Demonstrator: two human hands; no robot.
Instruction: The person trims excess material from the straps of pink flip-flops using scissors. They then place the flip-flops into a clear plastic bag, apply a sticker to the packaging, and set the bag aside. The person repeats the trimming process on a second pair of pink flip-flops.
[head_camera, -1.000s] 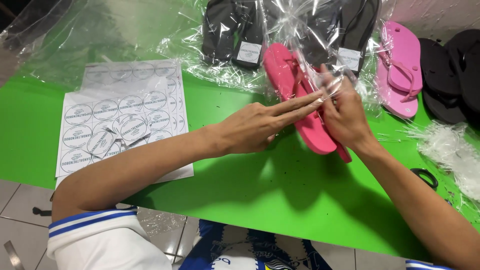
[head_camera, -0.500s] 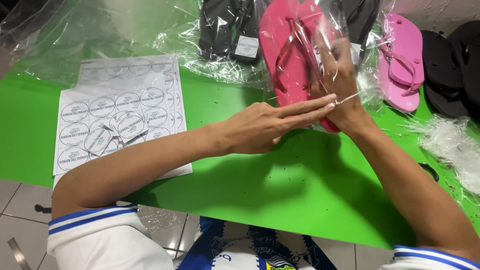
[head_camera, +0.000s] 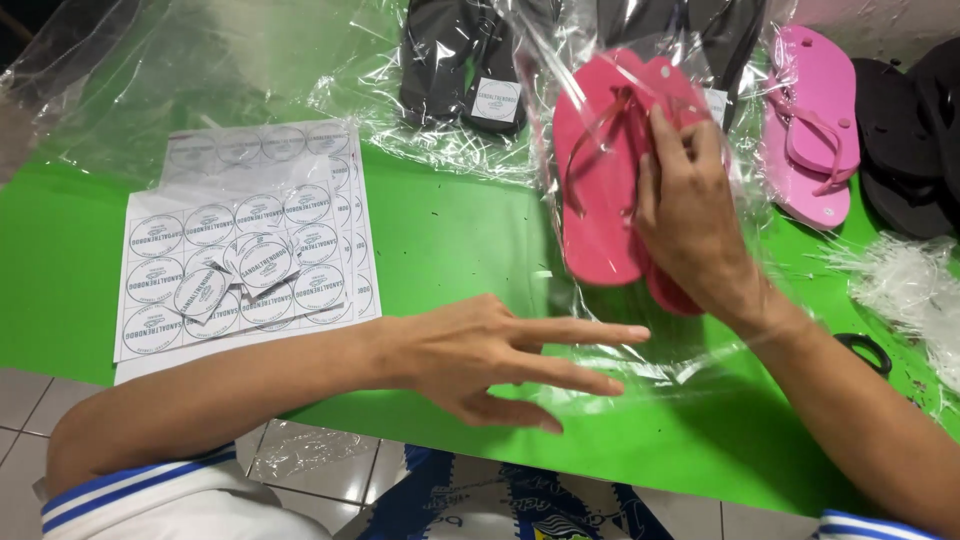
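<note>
Two hands work over a green table (head_camera: 450, 230) above tiled floor. The right hand (head_camera: 690, 225) grips pink sandals (head_camera: 600, 170) in a clear bag (head_camera: 560, 110), lengthwise away from the person. The left hand (head_camera: 500, 355) hovers flat, fingers spread, beside a sticker sheet (head_camera: 245, 240).

A bright green worktop (head_camera: 450, 230) fills the frame. White sticker sheets (head_camera: 245, 245) lie at left, bagged dark flip-flops (head_camera: 460, 65) at upper centre, pink flip-flops (head_camera: 810, 130) and black ones (head_camera: 905, 130) at upper right, crumpled clear plastic (head_camera: 900, 290) at right.
</note>
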